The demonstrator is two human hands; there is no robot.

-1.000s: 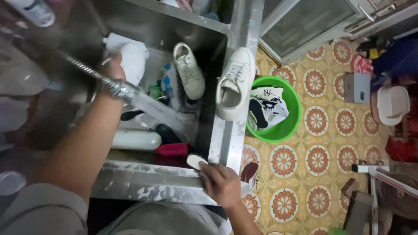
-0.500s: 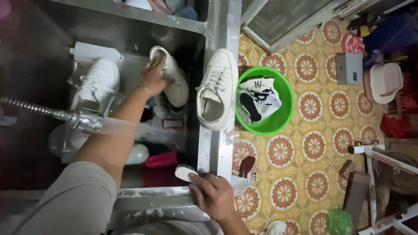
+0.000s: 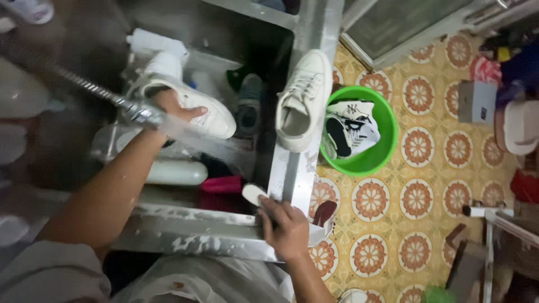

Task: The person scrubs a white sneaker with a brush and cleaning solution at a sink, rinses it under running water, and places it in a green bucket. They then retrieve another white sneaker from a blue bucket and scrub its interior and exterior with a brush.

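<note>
While motion blur smears the left third of the view, the following is recorded.

Hidden/blurred: upper-left corner and left edge are soft grey shapes, not identifiable; clutter low in the sink is partly covered by the forearm and the water.

Left hand point(image 3: 171, 106): clasped around the heel end of a white sneaker point(image 3: 193, 109); fingers are tucked into or behind the shoe opening, only the thumb shows clearly.

White sneaker: inside the sink point(image 3: 168, 227), held up beneath the sprayer; smooth pale upper, thick rubber sole, toe pointing right.

Sprayer point(image 3: 137, 114): ribbed metal hose ending in a chrome head, just beside the left wrist; the water is a translucent streak running to the lower right.

Right hand point(image 3: 286, 224): curled over a scrub brush point(image 3: 254, 194) at the sink's front corner; the handle is covered by the hand, only the oval white head shows.

Sink: dull steel, wet, soap foam along the front rim.

Second sneaker point(image 3: 300, 101): off-white, laced, lying across the right rim, sole edge overhanging.

Basin point(image 3: 379, 160): round green plastic on the patterned tile floor point(image 3: 415, 196), holding black-and-white shoes point(image 3: 351, 129).

White bottle point(image 3: 177, 173): smooth cylinder lying on its side near the forearm.
</note>
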